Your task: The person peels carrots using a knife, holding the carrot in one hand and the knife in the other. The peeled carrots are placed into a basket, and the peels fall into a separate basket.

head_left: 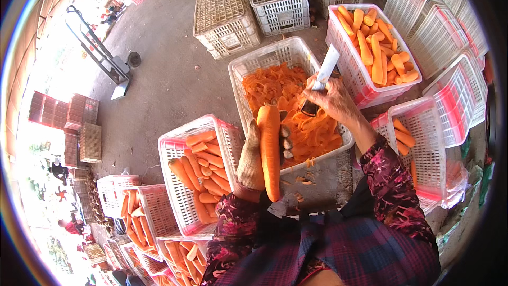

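My left hand (251,159), in a soiled work glove, grips a large carrot (269,147) lengthwise above the near side of a plastic crate (345,143). Orange carrot peelings (278,83) fill much of that crate. Over its right side, my bare right hand (331,97) holds a flat-bladed peeling knife (328,63) by its dark handle, the blade pointing up and away from me. The blade and the carrot are apart. Beyond the right hand, a crate (353,87) is heaped with peeled carrots (371,49). To the left, another crate (168,182) holds unpeeled-looking carrots (206,167).
Upturned crates (222,8) stand at the far side. A tilted crate (428,139) with a few carrots lies at right, near stacked crates (436,28). More carrot crates (158,206) are at lower left. A hand truck (105,57) stands on the concrete floor (158,71).
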`<act>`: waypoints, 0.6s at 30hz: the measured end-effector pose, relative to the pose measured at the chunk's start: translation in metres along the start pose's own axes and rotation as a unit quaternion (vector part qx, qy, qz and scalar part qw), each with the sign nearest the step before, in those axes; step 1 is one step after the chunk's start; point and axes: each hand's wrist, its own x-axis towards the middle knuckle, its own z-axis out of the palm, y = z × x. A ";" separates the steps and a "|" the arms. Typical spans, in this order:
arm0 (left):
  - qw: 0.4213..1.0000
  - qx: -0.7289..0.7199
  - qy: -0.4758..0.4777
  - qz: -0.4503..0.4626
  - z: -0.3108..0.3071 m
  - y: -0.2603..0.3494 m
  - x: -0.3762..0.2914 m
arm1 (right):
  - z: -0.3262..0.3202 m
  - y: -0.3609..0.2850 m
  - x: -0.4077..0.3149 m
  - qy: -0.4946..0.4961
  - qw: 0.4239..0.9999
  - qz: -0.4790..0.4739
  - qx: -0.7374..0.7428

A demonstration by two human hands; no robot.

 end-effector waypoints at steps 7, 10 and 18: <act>0.994 -0.066 0.032 -0.076 -0.010 -0.009 0.009 | -0.001 -0.042 -0.024 -0.070 0.942 0.173 0.279; 0.999 -0.002 0.039 -0.006 -0.019 -0.031 0.012 | 0.016 -0.055 -0.040 -0.213 0.937 0.160 0.225; 0.996 0.042 0.070 -0.047 -0.012 -0.025 0.010 | 0.032 -0.038 -0.034 -0.290 0.937 0.134 0.142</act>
